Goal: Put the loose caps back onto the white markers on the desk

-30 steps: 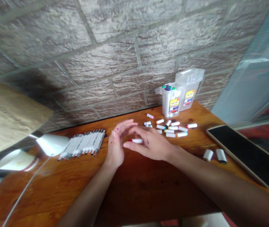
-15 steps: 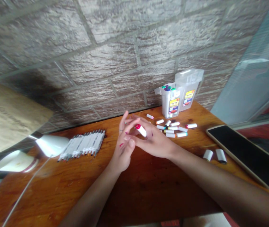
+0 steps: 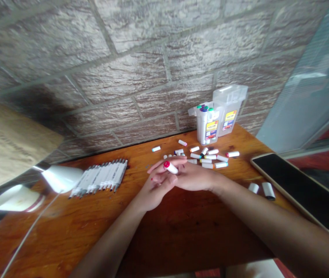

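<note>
My two hands meet over the middle of the wooden table (image 3: 182, 231). My right hand (image 3: 196, 177) pinches a short white marker cap with a red end (image 3: 170, 166), which points up and left. My left hand (image 3: 154, 189) has its fingers curled against the right hand's fingers, just under that cap, and looks closed on it too. Small ink marks show on the fingers. Behind the hands lie several loose white caps with coloured ends (image 3: 211, 156). A row of uncapped markers (image 3: 100, 178) lies side by side to the left.
A clear marker box (image 3: 209, 123) with a few markers stands by the brick wall, with its clear lid (image 3: 229, 110) beside it. A phone (image 3: 300, 189) lies at the right, two caps (image 3: 261, 189) near it. A single cap (image 3: 156, 148) lies apart. A white lamp head (image 3: 60, 177) and cable (image 3: 28, 231) are at left.
My left hand went from open and upright to folded against the right hand. Both hands sank toward the table. The red-ended cap turned from lying sideways to pointing up.
</note>
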The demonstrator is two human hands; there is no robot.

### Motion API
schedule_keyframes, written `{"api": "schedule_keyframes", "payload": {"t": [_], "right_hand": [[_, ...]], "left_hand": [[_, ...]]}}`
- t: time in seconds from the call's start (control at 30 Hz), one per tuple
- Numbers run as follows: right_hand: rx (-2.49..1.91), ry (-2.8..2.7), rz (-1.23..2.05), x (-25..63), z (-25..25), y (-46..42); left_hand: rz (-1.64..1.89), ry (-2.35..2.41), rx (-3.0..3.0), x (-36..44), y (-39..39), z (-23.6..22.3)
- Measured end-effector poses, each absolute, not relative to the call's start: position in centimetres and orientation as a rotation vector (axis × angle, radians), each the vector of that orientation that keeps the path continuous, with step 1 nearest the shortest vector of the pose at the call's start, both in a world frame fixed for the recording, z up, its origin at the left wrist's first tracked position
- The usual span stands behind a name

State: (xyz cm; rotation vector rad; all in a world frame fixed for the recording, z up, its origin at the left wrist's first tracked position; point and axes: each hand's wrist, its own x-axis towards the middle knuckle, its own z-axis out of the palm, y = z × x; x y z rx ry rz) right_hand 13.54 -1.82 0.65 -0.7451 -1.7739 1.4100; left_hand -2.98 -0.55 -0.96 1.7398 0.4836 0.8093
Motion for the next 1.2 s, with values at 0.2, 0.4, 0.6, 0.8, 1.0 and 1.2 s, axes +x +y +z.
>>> {"api": "schedule_keyframes", "payload": {"t": [0.2,0.4,0.6,0.8,1.0,1.2], "right_hand": [[-0.932,-1.422,1.775,13.3,1.3,-2.2],[-0.832,-1.015,2.182,14.0,1.9,-2.0],[-0.627,-0.972,2.431,14.0,0.0,-1.2],[-0.684,-0.996,2.443,13.9,-2.3,-0.1],[-0.722,-1.012,2.385,13.7,-2.3,-0.1],[-0.719,-1.018,2.398,13.6,-2.3,0.0]], "left_hand": [[0.779,0.56,1.648,-2.1,-1.2,-1.2],[0.542,0.446,1.166,-2.3,-1.0,-0.5],[0.31,0.439,0.973,-3.7,0.4,0.6],[0.255,0.556,0.947,-2.9,1.1,-0.9],[0.286,0.57,0.958,-2.9,1.2,-1.2],[0.277,0.547,0.944,-3.0,1.4,-1.6]]}}
